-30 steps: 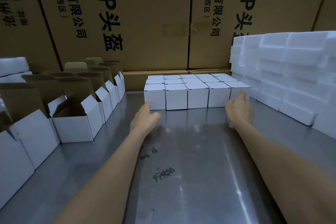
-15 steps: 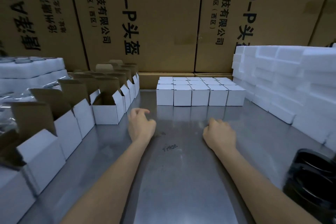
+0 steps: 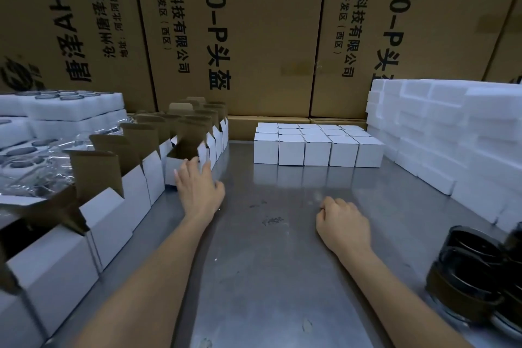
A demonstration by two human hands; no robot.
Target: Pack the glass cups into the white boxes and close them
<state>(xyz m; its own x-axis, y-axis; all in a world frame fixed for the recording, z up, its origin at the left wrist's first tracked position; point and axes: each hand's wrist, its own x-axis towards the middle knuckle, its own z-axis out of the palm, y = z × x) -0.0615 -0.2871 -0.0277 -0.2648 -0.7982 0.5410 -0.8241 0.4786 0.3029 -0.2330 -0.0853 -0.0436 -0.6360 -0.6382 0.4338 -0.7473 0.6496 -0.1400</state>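
Head view shows a block of closed white boxes (image 3: 317, 147) at the far desk (image 3: 276, 263), a left row of open boxes (image 3: 135, 186) unfilled, the left hand (image 3: 199, 188) with fingers spread touching one, the right hand (image 3: 343, 223) curled empty, dark glass cups (image 3: 469, 271) near right.

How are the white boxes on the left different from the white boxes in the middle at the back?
The left boxes have brown flaps standing up, so they are open; the middle boxes have flat tops and are closed. The left boxes run in a line along the table's side; the middle boxes sit packed in a tight block. The left hand reaches for a left box. Both kinds are white and similar in shape.
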